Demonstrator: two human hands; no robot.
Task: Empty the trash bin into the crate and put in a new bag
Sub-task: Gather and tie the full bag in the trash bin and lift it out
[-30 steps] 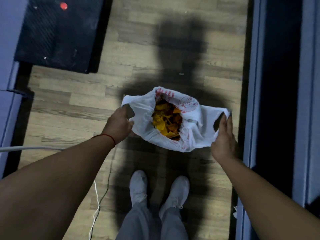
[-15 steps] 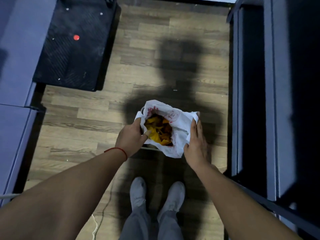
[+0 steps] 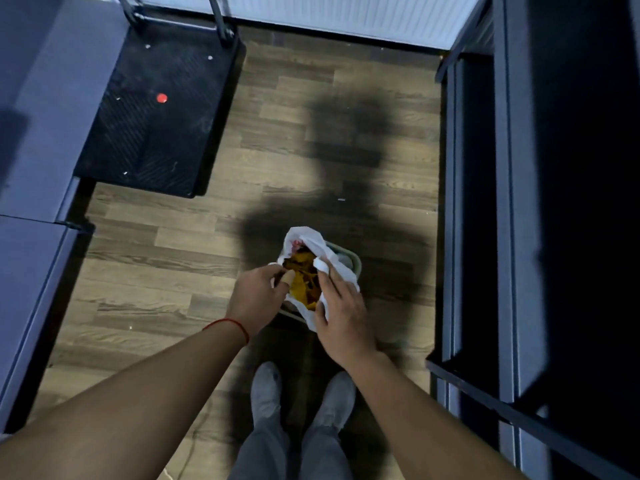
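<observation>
A small grey trash bin (image 3: 352,260) stands on the wooden floor just ahead of my feet. Inside it sits a white plastic bag (image 3: 310,239) holding yellow-orange scraps (image 3: 304,284). My left hand (image 3: 258,297) pinches the bag's left edge at the rim. My right hand (image 3: 341,311) grips the bag's right side, fingers curled over the plastic. The bag's mouth is drawn narrow between both hands. No crate is in view.
A black platform cart (image 3: 159,112) with a red dot lies on the floor at upper left. Grey cabinets (image 3: 38,168) line the left side. A dark metal rack (image 3: 519,237) stands along the right. A white wall panel (image 3: 329,12) closes the far end.
My hands have come together, gathering the bag's wide-open mouth into a narrow bunch. The view has pulled back, and the grey bin now shows around the bag.
</observation>
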